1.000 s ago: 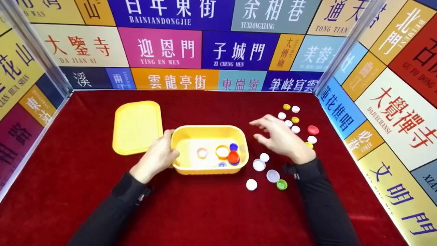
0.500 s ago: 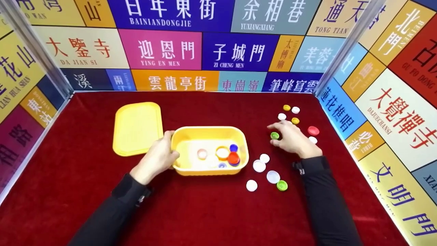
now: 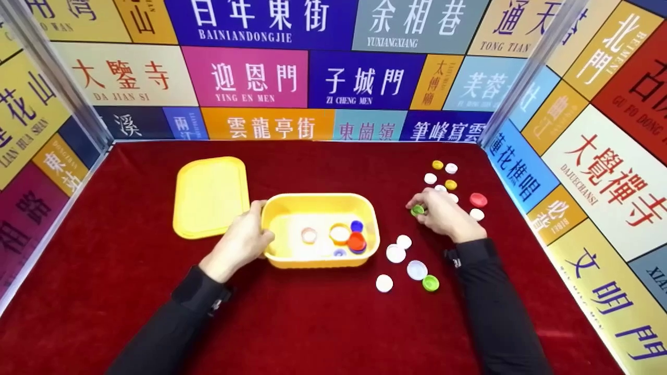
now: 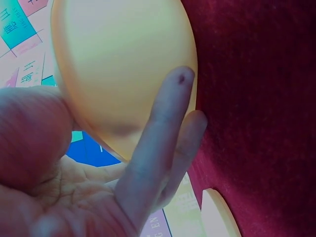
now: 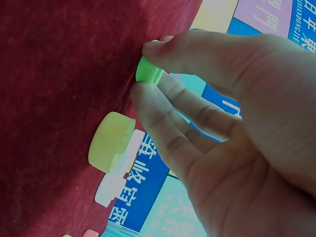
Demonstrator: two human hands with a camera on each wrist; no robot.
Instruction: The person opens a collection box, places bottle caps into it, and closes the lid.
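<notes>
Over red cloth (image 3: pixel 312 323), hands (image 3: pixel 241 240) (image 3: pixel 446 213) in pinches: left on yellow box (image 3: pixel 318 263) (rim (image 3: pixel 320 195), apparently), right on green cap (image 5: pixel 148 71)

In the head view, the right hand (image 3: pixel 443 212) partly covers a white cap (image 3: pixel 441 187) and hides some of the green cap (image 3: pixel 417 210) it pinches. The yellow box (image 4: pixel 123 59) runs off the top of the left wrist view (the bottom edge there cuts the lid (image 4: pixel 216 217)).
</notes>
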